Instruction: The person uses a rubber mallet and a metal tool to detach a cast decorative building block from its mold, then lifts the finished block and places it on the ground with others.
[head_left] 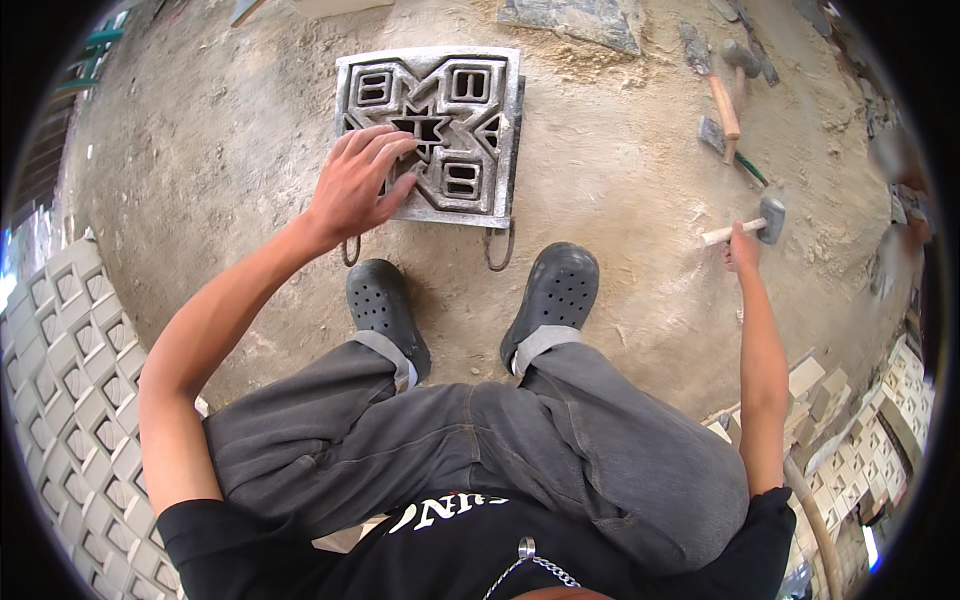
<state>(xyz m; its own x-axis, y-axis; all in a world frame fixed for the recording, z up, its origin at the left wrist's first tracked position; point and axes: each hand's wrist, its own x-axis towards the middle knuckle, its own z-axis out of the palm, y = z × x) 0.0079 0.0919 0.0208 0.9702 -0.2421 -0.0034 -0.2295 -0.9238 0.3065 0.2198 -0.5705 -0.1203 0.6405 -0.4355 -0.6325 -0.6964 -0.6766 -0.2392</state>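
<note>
Sandy, trowel-marked ground spreads under everything, its left edge lined with stacked pale openwork blocks. On it, left of centre and toward the far edge, lies a square grey patterned mould, with a star at its middle and barred windows near its corners. Metal loops stick out from the mould's near side. The left hand is laid over the mould's left part, fingers spread and loosely bent, gripping nothing firmly. Just nearer stand two dark perforated clogs. Well to the right, the right hand is clenched around the pale wooden handle of a grey-headed mallet. Beyond it, toward the ground's far right corner, lie a round-headed mallet, a wooden-handled tool and a green-handled hammer. More pale blocks line the near right corner.
</note>
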